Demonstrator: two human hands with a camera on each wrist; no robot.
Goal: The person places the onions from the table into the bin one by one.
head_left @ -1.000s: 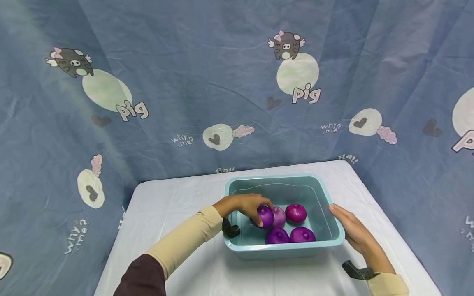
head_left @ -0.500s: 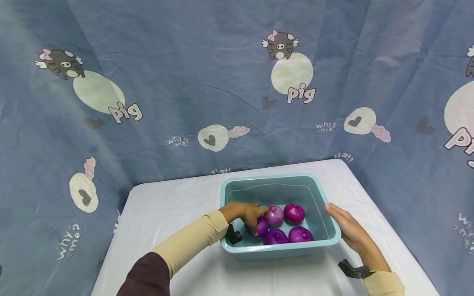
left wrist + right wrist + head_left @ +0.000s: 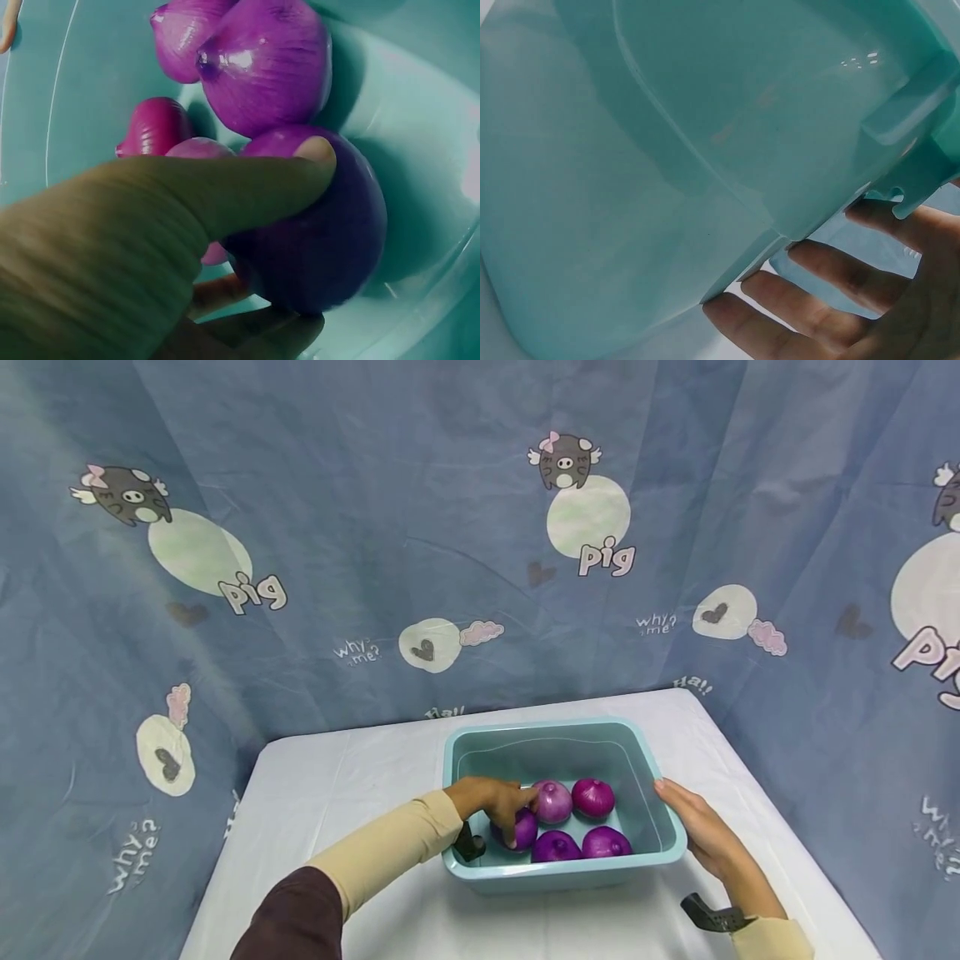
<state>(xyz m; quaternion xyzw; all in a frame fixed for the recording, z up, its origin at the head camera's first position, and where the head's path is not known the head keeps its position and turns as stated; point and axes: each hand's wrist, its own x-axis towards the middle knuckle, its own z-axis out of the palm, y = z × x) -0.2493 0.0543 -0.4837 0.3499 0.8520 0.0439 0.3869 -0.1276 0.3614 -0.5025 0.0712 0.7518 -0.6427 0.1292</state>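
My left hand (image 3: 491, 799) reaches into a light blue plastic bin (image 3: 555, 885) and grips a dark purple onion (image 3: 527, 829) at its left end. In the left wrist view the thumb lies over this onion (image 3: 337, 240) while the other fingers bend beneath it. Against it sit a paler onion (image 3: 553, 802) and a purple onion (image 3: 556, 847). A reddish onion (image 3: 593, 797) and another purple onion (image 3: 607, 842) lie further right. Outside the bin's right wall is my right hand (image 3: 701, 827). Its extended fingers (image 3: 810, 307) touch that wall with their tips.
The bin stands on a table (image 3: 337, 785) under a white cloth. Blue cloth (image 3: 337, 543) printed with pigs and words hangs behind and along both sides. A black wrist camera (image 3: 712, 914) is strapped to the right wrist.
My left hand has lowered the dark purple onion towards the bin's front left, away from the paler one. The right hand stays at the right wall. The head view has shifted slightly.
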